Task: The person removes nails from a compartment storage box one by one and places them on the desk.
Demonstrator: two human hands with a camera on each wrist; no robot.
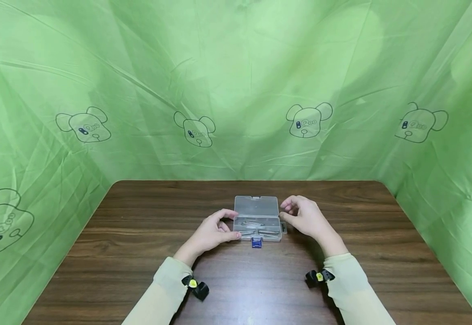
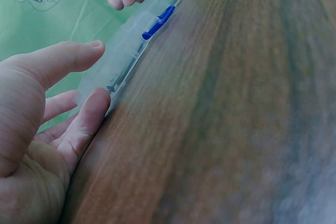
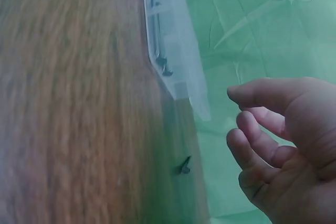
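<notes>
A clear plastic box [image 1: 256, 221] with its lid [image 1: 256, 206] raised stands on the table. Long thin metal pieces with heads, like nails or screws [image 1: 268, 233], lie in its compartments. The blue latch [image 1: 256, 242] hangs at the front. My left hand [image 1: 210, 231] grips the left end, thumb at the front corner and a fingertip near the hinge. Beside the right end is my right hand [image 1: 304, 215], fingers loosely bent and nothing visible between them; the right wrist view shows it apart from the box. One small metal piece [image 3: 184, 166] lies on the table near it.
The brown wood-grain table [image 1: 138, 253] has rounded far corners. Green cloth [image 1: 236, 90] with bear-head drawings surrounds it on the far side and both flanks. A clear hanging tab [image 1: 284, 227] juts from the box's right end.
</notes>
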